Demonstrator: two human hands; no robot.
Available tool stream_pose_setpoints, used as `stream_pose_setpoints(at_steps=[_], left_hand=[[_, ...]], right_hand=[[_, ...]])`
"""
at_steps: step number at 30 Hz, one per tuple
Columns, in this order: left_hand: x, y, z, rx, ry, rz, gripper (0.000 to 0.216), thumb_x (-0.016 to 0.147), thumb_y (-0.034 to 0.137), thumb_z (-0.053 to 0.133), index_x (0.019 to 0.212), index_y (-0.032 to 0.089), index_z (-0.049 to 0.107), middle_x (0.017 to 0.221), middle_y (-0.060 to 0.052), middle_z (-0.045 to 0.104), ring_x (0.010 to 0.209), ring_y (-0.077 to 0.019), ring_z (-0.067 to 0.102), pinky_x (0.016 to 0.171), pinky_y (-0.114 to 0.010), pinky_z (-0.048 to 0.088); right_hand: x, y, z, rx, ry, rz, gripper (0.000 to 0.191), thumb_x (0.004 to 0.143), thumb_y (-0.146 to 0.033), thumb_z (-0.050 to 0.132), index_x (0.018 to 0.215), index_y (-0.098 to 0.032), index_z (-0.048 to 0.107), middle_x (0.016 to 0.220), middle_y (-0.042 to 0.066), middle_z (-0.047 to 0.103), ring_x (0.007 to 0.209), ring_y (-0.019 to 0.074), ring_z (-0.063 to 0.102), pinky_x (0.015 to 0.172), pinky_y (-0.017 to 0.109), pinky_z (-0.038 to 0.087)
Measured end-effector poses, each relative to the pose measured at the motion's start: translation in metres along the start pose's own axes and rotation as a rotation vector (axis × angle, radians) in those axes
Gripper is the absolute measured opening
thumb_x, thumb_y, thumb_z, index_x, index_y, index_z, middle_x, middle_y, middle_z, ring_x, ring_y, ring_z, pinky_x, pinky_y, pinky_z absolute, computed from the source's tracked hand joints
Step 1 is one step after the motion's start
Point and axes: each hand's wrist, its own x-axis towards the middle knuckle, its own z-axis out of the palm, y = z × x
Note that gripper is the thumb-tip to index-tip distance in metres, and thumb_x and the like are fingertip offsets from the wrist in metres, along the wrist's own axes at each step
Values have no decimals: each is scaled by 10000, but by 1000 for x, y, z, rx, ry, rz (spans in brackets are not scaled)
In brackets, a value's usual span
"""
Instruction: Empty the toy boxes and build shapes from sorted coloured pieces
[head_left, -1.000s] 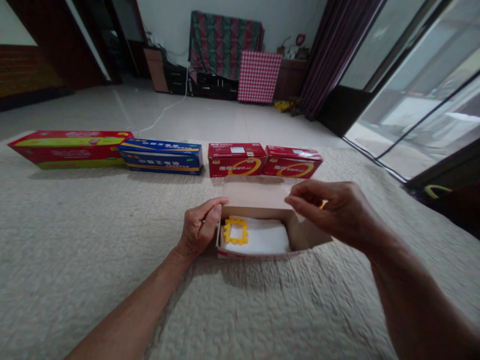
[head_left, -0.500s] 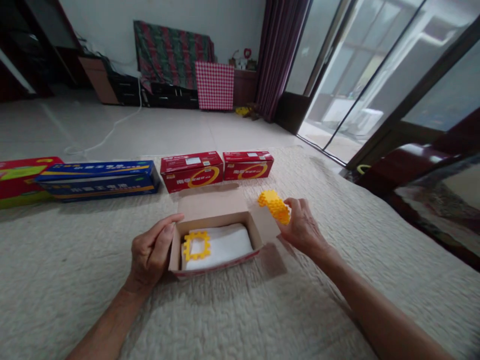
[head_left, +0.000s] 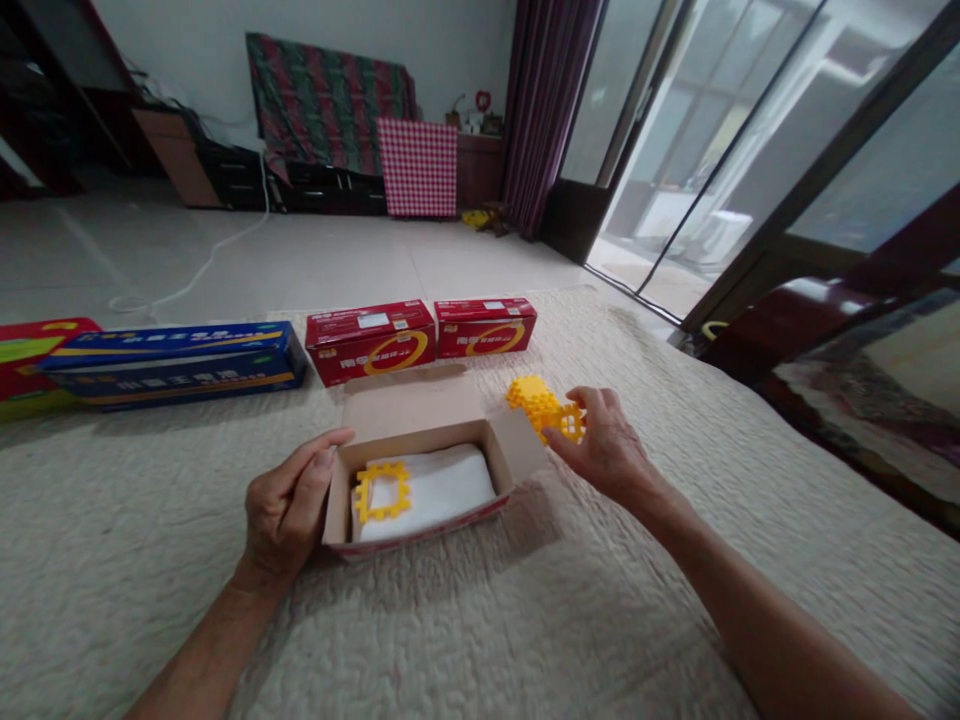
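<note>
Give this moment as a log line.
left hand: beside open cardboard box | right hand: holding yellow plastic piece | in box: yellow frame on white padding

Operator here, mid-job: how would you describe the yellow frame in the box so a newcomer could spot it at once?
On the quilted cover, find the open cardboard box. Inside, on white padding, lies a yellow toothed square frame with a hollow centre. Unlike the yellow piece held in the right hand, it lies flat in the box.
</note>
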Motion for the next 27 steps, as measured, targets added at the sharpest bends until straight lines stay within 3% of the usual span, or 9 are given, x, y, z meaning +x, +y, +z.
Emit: stream_pose_setpoints(at_steps=[5, 9, 15, 22, 24, 27], left_hand=[[0, 3, 0, 18, 2, 1, 393, 884, 457, 516, 1056, 176, 731, 609, 19, 611, 500, -107, 462, 467, -225, 344], [0, 2, 1, -3, 13, 0, 389, 883, 461, 524, 1045, 179, 737, 700, -6, 666, 562, -118, 515, 496, -229, 375], [0, 3, 2, -15, 25, -20, 403, 873, 457, 522, 1036, 161, 741, 614, 2, 609, 538, -112, 505, 474, -221, 360], [2, 10, 1, 22, 5, 7, 414, 881, 438, 498, 1052, 137, 725, 597, 19, 607, 464, -87, 416, 462, -217, 333], [3, 9, 0, 30, -11, 31, 413, 887, 429, 484, 1056, 136, 722, 544, 31, 574, 448, -94, 423, 460, -217, 343], [5, 6, 1, 28, -29, 77, 412, 894, 416, 467, 1050, 133, 722, 540, 30, 582, 441, -100, 443, 464, -220, 368]], right_hand=[[-14, -24, -23, -115, -301, -119, 341, 817, -397, 608, 1063, -161, 580, 1036, 109, 585, 808, 203, 623, 746, 362, 510], [-23, -35, -28, -148, -502, -142, 349, 811, -414, 637, 1033, -146, 607, 1074, 132, 597, 827, 220, 636, 719, 360, 522], [-21, -23, -34, -10, -676, -381, 460, 730, -158, 656, 1182, -201, 584, 1236, 98, 593, 1143, 238, 582, 993, 357, 470], [-20, -12, -36, -60, -642, -424, 437, 765, -159, 625, 1197, -219, 600, 1225, 91, 624, 1078, 230, 635, 941, 355, 513], [-13, -6, -47, -99, -566, -409, 424, 803, -234, 635, 1224, -211, 592, 1213, 103, 635, 1021, 238, 660, 895, 373, 536], [3, -10, -72, -127, -319, -424, 434, 853, -387, 630, 1247, -212, 580, 1199, 116, 649, 962, 255, 675, 859, 417, 545]])
